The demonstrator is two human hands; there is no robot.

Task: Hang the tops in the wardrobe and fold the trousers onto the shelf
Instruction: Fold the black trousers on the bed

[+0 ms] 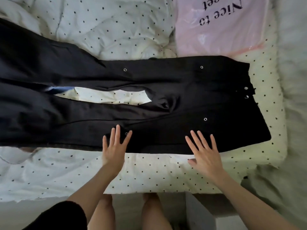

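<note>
Black trousers with small silver eyelets lie spread flat across the bed, waistband to the right, both legs running off to the left. My left hand lies flat with spread fingers on the near leg's lower edge. My right hand lies flat with spread fingers on the near edge close to the hip, its thumb on the bedding. Neither hand holds anything.
A white duvet with black dots covers the bed. A pink plastic-wrapped packet printed "Nice to" lies at the far right, beyond the waistband. The bed's near edge is by my knees. A pale green blanket lies right.
</note>
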